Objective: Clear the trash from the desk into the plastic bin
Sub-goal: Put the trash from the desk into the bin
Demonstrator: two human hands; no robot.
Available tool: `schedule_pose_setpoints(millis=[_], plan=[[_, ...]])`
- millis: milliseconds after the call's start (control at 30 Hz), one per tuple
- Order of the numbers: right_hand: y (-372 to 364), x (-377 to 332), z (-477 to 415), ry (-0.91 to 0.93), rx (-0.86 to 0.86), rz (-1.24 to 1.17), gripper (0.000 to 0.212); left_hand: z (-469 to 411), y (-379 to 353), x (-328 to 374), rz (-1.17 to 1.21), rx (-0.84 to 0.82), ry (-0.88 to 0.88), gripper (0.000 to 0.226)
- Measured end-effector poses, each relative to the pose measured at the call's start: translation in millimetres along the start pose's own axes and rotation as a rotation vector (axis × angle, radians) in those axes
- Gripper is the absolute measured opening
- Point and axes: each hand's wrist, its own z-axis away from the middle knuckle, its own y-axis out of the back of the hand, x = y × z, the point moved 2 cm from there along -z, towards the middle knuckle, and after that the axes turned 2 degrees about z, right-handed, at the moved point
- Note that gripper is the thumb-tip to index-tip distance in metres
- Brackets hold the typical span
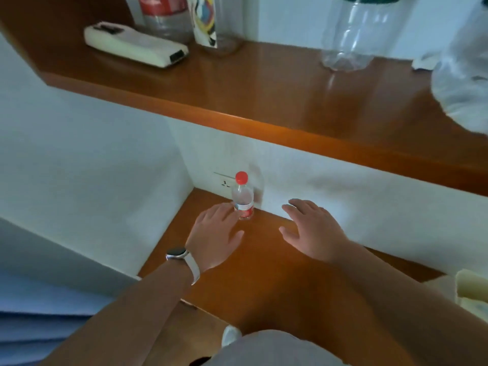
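Small bottle (243, 199), red cap, stands upright at frame centre, tucked into the back corner of the desk (264, 276) against the wall, probably set aside there as trash. Left hand (214, 233) reaches in from the lower left, fingers straight and loosely spread, tips at the bottle's base; contact uncertain, no grip yet. Right hand (314, 231), centre right, hovers palm down, fingers spread, holding nothing. Bin not in view.
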Motion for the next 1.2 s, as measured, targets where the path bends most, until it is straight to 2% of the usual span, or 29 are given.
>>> schedule_pose_setpoints(millis=[133, 267, 433, 567, 667, 800, 967, 1100, 1200], plan=[[-4.3, -24.2, -39.6, -0.045, 0.014, -0.066, 0.055, -16.0, -1.9, -29.2, 0.097, 0.016, 0.102, 0.048], [-11.4, -39.7, -73.4, -0.189, -0.010, -0.331, 0.056, -43.0, -8.2, -43.8, 0.293, 0.012, 0.158, 0.052], [-25.4, -48.2, -105.5, -0.378, -0.040, -0.555, 0.059, -76.8, -26.1, -54.3, 0.545, -0.072, 0.187, 0.060], [-25.8, -51.0, -119.4, -0.416, -0.028, -0.629, 0.049, -94.3, -34.3, -56.3, 0.692, -0.100, 0.153, 0.054], [-27.2, -49.9, -123.3, -0.458, -0.077, -0.698, 0.034, -106.1, -43.6, -61.1, 0.762, -0.118, 0.153, 0.049], [-36.4, -45.6, -122.1, -0.600, -0.162, -0.737, 0.037, -114.7, -50.8, -64.0, 0.799, -0.153, 0.179, 0.039], [-40.1, -48.5, -114.8, -0.629, -0.091, -0.856, 0.047, -113.6, -49.4, -69.3, 0.837, -0.117, 0.178, 0.051], [-48.7, -50.1, -106.7, -0.659, -0.078, -0.930, 0.044, -104.7, -32.9, -68.1, 0.983, -0.081, 0.187, 0.053], [-44.7, -55.3, -99.1, -0.672, -0.030, -0.979, 0.031, -98.0, -21.6, -65.7, 1.026, -0.059, 0.182, 0.051]])
